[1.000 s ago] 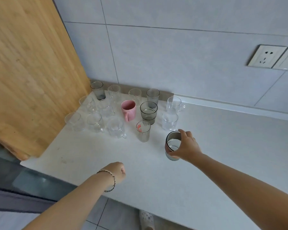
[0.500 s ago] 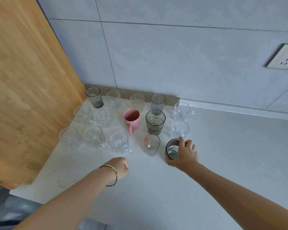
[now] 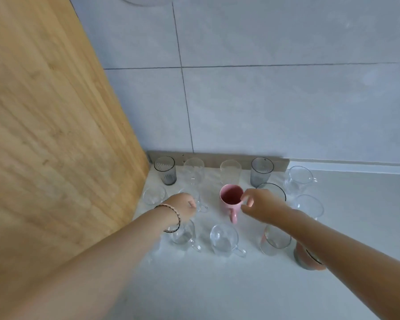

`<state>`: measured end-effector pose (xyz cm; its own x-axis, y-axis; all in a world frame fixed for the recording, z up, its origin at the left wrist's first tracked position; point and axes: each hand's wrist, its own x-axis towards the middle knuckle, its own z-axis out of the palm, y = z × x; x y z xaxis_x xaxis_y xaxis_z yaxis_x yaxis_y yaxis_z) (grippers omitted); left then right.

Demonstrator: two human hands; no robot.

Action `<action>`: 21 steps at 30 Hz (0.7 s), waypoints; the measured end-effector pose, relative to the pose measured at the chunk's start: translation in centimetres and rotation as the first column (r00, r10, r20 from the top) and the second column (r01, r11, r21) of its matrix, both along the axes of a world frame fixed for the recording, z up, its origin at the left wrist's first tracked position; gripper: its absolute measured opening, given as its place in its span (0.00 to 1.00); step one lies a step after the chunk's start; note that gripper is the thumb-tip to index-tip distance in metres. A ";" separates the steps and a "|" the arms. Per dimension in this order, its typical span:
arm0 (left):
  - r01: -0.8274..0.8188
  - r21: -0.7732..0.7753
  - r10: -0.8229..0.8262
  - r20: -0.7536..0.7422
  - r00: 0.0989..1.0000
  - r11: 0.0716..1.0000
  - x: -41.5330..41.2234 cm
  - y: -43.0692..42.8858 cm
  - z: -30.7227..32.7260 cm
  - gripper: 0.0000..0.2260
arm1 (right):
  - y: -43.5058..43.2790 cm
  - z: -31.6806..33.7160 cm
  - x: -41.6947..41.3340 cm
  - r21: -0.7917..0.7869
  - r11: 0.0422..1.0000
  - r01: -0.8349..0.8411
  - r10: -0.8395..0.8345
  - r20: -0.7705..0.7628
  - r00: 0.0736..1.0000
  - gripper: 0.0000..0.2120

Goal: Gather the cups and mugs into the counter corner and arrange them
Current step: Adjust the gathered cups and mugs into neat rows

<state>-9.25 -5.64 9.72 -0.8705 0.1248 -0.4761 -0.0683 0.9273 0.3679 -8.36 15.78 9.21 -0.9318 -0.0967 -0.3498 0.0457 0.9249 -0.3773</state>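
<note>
The right grip [image 3: 261, 206] pinches the rim of the pink mug [image 3: 229, 197] at frame centre; the left grip [image 3: 183, 205] curls beside a clear mug [image 3: 198, 197], hold unclear. Arranging seems underway; next probably calls for aligning the mug gently.

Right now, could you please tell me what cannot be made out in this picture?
Head view:
Dark glass: mostly behind the right hand.
Grey glass: covered by the right forearm.
Clear mug: under the left hand; grip unclear.
Pink mug: whether the right hand pinches its rim, blurred.
</note>
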 end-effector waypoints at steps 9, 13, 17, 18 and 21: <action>-0.055 -0.189 0.032 -0.120 0.992 0.981 -9.7 -7.3 -1.9 0.14 | -9.5 -1.5 -8.3 0.019 0.994 0.105 -0.106 0.052 0.993 0.17; -0.059 -0.249 0.017 -0.170 0.985 0.967 -13.2 -7.9 -3.1 0.15 | -12.2 -3.1 -11.6 0.087 0.987 0.131 -0.136 0.043 0.990 0.18; -0.145 -0.234 0.103 -0.185 0.977 0.961 -16.0 -8.5 -4.2 0.21 | -14.5 -4.5 -14.5 0.121 0.976 0.179 -0.185 0.038 0.982 0.21; -0.158 -0.229 0.116 -0.184 0.976 0.960 -16.6 -8.6 -4.7 0.24 | -15.0 -5.1 -15.2 0.129 0.974 0.187 -0.194 0.046 0.980 0.25; -0.152 -0.222 0.118 -0.158 0.980 0.963 -17.9 -9.2 -6.4 0.34 | -15.9 -6.9 -17.2 0.121 0.963 0.241 -0.252 0.082 0.964 0.37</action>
